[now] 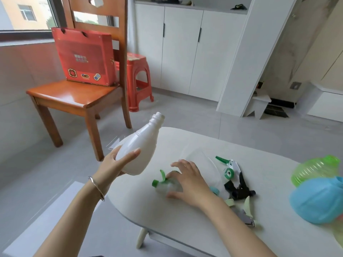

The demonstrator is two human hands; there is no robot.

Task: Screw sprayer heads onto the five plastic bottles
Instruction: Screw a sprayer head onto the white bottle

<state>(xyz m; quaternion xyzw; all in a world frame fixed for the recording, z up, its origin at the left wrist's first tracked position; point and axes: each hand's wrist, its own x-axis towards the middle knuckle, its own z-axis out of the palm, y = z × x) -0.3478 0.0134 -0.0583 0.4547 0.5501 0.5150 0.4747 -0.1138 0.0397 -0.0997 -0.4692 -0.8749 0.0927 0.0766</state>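
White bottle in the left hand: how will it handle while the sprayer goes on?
Probably light: the left hand holds the white bottle tilted in the air by its base alone. Smooth, glossy, rounded sides suggest it could slip or spin under screwing torque. Laid on the table, it would likely roll; the open threaded neck looks stiffest.

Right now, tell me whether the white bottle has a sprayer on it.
Not on. The white bottle, tilted in the left hand, shows a bare threaded neck.
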